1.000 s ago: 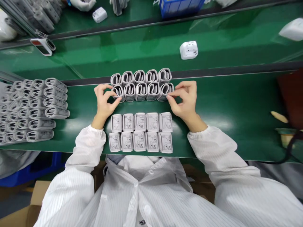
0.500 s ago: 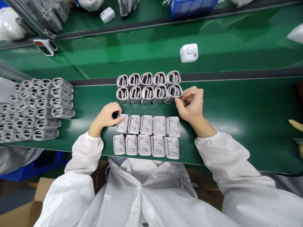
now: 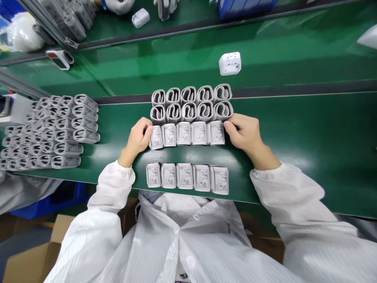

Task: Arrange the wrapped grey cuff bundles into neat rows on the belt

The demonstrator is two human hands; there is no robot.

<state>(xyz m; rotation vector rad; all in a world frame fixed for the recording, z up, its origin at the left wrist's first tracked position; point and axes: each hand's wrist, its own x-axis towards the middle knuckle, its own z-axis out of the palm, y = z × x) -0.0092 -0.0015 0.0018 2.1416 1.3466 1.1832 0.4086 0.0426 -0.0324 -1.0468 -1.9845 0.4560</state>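
Observation:
A row of several flat grey folded cuffs with printed labels [image 3: 187, 133] lies against a block of rolled grey cuffs standing on end [image 3: 191, 104] on the green table [image 3: 294, 129]. My left hand [image 3: 139, 138] presses the left end of that row with curled fingers. At the row's right end, my right hand [image 3: 245, 131] presses inward the same way. A second row of flat labelled cuffs [image 3: 187, 177] lies nearer me, apart from both hands.
A large stack of rolled grey cuffs [image 3: 50, 131] sits at the left. A white adapter block [image 3: 230, 63] rests on the green conveyor beyond. Another person's gloved hand [image 3: 119, 5] works at the far top. A cardboard box [image 3: 26, 259] stands low left.
Both hands dropped from the rolled cuffs to the upper flat row and pushed it up against the rolled block. A gap opened between the two flat rows.

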